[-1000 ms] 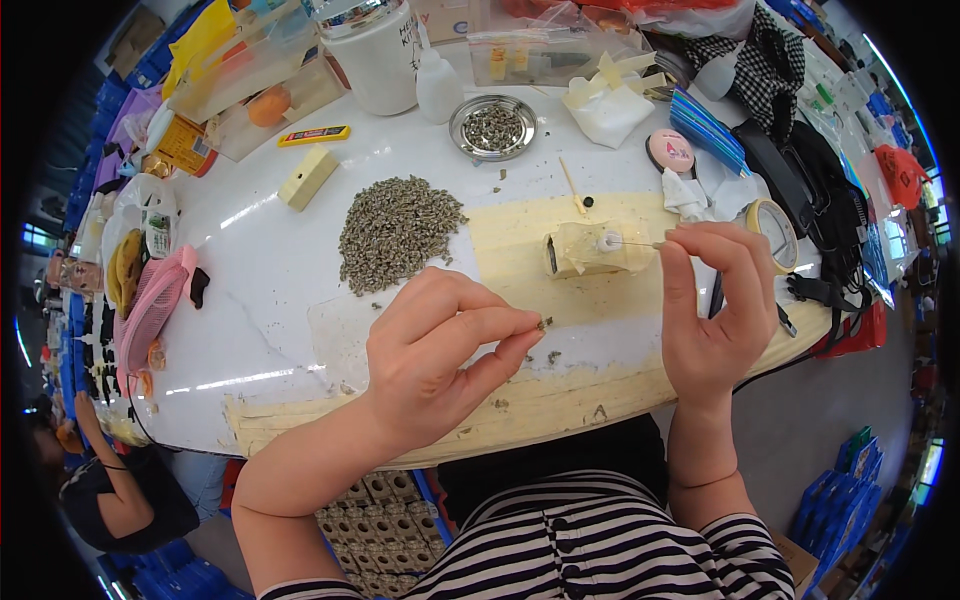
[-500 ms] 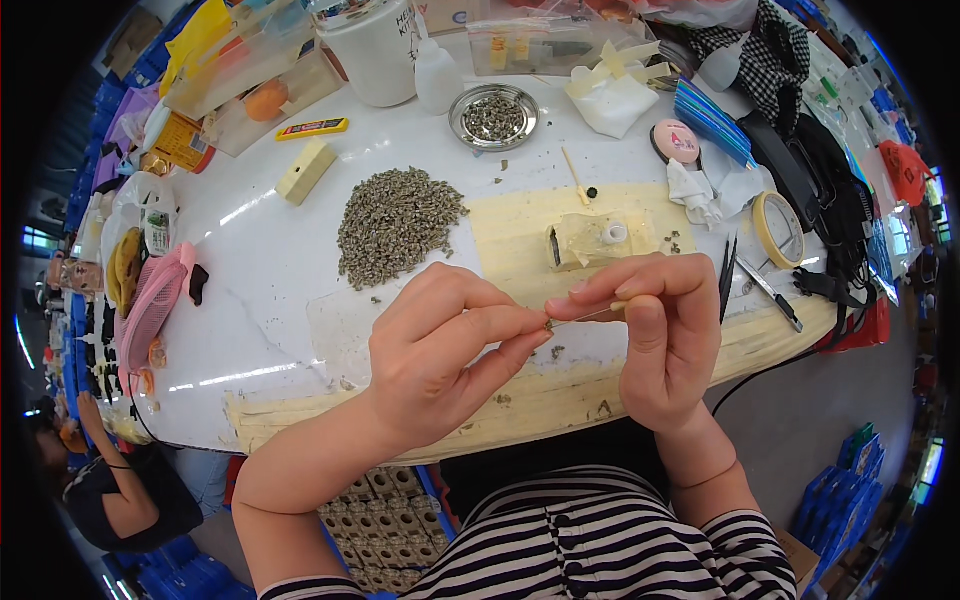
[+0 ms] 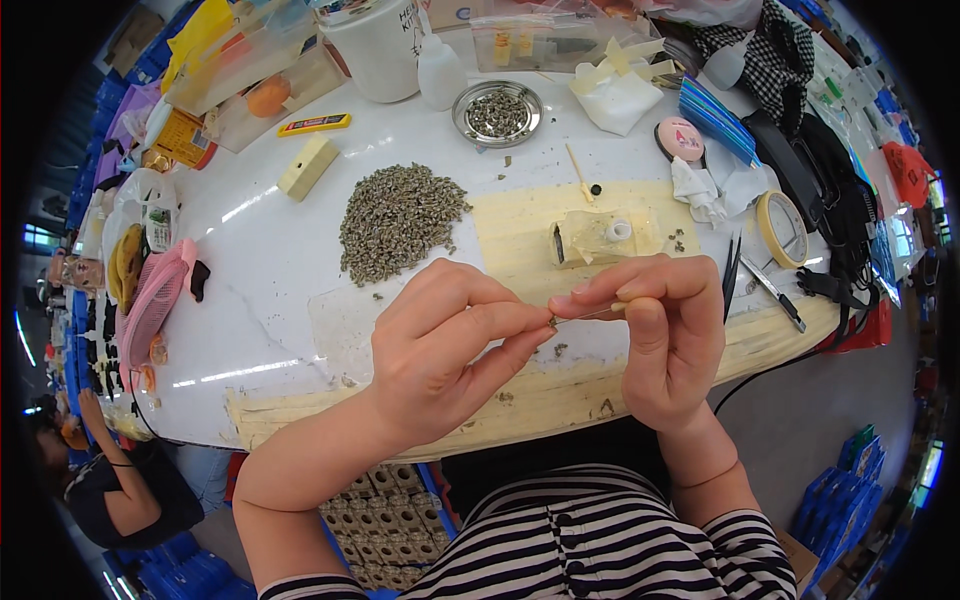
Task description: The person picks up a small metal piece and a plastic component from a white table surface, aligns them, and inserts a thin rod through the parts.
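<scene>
My left hand [image 3: 435, 350] is closed in a pinch on a tiny metal part [image 3: 553, 322], mostly hidden by the fingertips. In my right hand [image 3: 675, 350] is a thin needle-like tool [image 3: 592, 315] with a pale end, gripped between thumb and fingers. Its fine tip meets the part at the left fingertips. Beyond my left hand lies a heap of small grey-brown metal parts [image 3: 395, 225]. A round metal dish [image 3: 500, 143] farther back holds more of them. Just past my right fingers sits a tape-covered block [image 3: 585, 248] with a white nozzle-like piece on top.
A wooden stick [image 3: 576, 165] and a cream block [image 3: 307, 169] lie farther back. To the right are tweezers [image 3: 732, 270], a utility knife [image 3: 775, 292] and a tape roll [image 3: 780, 228]. A pink mesh item [image 3: 155, 305] rests at left. Another person's arm [image 3: 118, 480] shows lower left.
The view has shifted very slightly. Both hands keep the same pinch on the tiny part and the needle-like tool, with no clear movement between them.
</scene>
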{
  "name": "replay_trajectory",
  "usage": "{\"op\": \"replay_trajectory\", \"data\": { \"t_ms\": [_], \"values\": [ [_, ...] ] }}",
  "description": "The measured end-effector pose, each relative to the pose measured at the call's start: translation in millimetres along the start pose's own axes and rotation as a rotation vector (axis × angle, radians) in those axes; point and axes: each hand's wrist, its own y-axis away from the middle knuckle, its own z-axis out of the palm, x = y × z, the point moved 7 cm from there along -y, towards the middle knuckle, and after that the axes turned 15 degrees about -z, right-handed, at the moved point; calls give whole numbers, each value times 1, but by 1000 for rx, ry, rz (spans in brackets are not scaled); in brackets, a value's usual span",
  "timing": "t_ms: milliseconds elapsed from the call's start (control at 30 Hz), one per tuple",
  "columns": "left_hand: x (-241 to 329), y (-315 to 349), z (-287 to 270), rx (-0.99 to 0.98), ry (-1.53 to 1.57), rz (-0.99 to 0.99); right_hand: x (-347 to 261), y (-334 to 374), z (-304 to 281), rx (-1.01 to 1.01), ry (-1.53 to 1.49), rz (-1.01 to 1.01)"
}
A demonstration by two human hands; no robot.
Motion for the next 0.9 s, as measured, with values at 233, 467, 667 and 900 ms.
{"op": "replay_trajectory", "data": {
  "t_ms": [233, 467, 667, 900],
  "values": [
    [0, 0, 0, -6, -4, -3, -2, -1, 0, -24, 46, -19],
    [1, 0, -1, -7, -2, 5, -2, 0, -1, 13, 12, -22],
    [2, -1, -1, 0, 4, 2, -9, -9, -22, 143, 154, -78],
    [3, -1, -1, 9, 5, -2, -16, -28, -35, -37, 964, -302]
  ]
}}
